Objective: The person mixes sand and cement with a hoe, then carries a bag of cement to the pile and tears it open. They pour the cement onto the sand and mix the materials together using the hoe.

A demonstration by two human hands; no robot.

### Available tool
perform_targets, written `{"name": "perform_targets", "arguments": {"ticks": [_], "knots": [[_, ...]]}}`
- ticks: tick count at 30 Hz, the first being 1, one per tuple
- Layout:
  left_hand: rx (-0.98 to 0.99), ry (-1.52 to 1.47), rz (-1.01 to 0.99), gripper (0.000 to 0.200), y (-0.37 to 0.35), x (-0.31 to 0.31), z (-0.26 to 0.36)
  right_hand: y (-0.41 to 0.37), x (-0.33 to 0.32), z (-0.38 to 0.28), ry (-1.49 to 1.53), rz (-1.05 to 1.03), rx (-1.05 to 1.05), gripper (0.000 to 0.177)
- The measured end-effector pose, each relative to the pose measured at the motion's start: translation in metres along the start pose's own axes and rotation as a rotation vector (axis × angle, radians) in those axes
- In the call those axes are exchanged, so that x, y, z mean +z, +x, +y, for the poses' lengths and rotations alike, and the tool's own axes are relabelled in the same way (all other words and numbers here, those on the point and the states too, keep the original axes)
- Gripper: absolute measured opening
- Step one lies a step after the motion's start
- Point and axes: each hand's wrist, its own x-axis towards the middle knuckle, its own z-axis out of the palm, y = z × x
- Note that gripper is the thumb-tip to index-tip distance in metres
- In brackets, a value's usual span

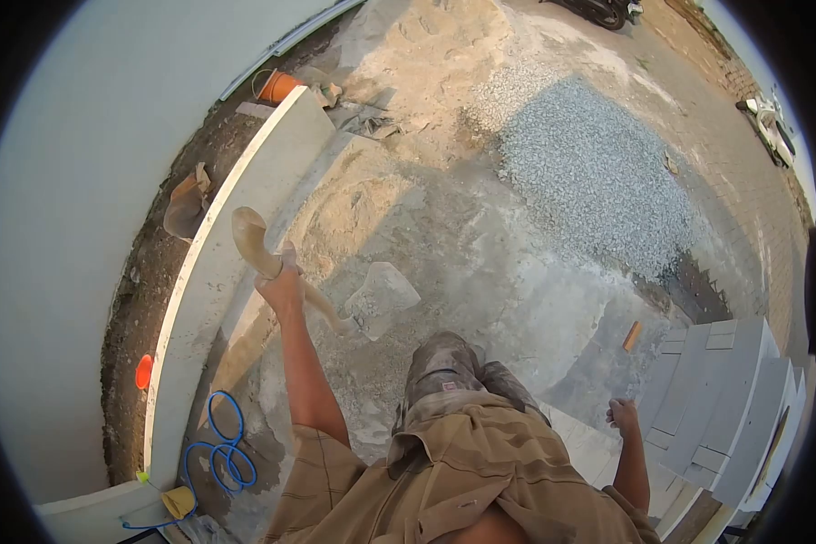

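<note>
My left hand [282, 286] is wrapped round the curved wooden handle of a hoe [320, 304], near its thick bent end. The broad blade, crusted with grey cement, hangs at the other end, over the concrete ground in front of my legs. Out to my right side, my right hand [621, 414] is closed in a loose fist, with nothing showing in it. It is nearest to a stack of pale grey blocks [698, 399].
A low wall [222, 236] runs along my left, with an orange bucket [279, 86] at its far end. Ahead lie a sand pile [435, 54] and a grey gravel heap [589, 172]. A blue hose [231, 453] coils at left; a brick [632, 335] lies right.
</note>
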Motion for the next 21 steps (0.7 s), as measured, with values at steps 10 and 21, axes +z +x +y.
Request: {"name": "perform_targets", "arguments": {"ticks": [10, 21], "knots": [[-0.026, -0.080, -0.120, 0.028, 0.098, 0.255, 0.015, 0.132, 0.162, -0.536, -0.002, -0.302, -0.670, 0.029], [-0.438, -0.243, 0.164, 0.024, 0.183, 0.331, 0.068, 0.212, 0.534, -0.631, 1.061, -0.897, 0.619, 0.070]]}}
